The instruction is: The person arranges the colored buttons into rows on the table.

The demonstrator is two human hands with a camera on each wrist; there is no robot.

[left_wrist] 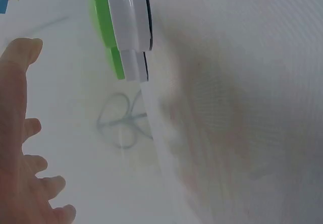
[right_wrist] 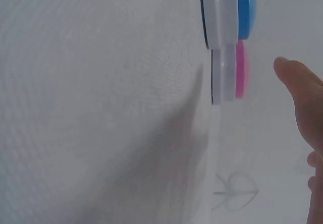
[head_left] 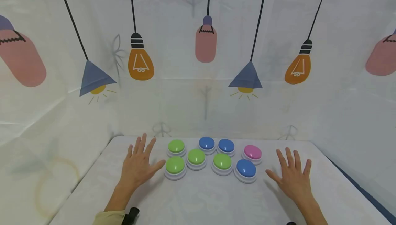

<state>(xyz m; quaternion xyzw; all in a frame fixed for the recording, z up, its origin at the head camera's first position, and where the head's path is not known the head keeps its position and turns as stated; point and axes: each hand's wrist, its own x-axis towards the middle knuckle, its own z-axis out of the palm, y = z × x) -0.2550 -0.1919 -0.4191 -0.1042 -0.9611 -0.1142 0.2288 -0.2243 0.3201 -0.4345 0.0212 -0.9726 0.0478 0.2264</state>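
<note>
Several round push buttons with white bases stand in a cluster on the white table. Green domes make up the left part, among them a front-left green button (head_left: 175,165) and a front-right green button (head_left: 222,161). Two blue buttons sit at the back, one of them a back blue button (head_left: 206,143); a front blue button (head_left: 246,168) and a pink button (head_left: 252,152) lie on the right. My left hand (head_left: 138,165), fingers spread, hovers left of the green buttons, holding nothing. To the right of the pink button my right hand (head_left: 295,178) is also spread and holds nothing.
The white table (head_left: 198,201) ends at a pale cloth backdrop (head_left: 179,104) printed with hanging lamps and bulbs. Cloth also hangs along the left and right sides. A black strap (head_left: 131,215) sits at my left wrist beside a light sleeve (head_left: 109,217).
</note>
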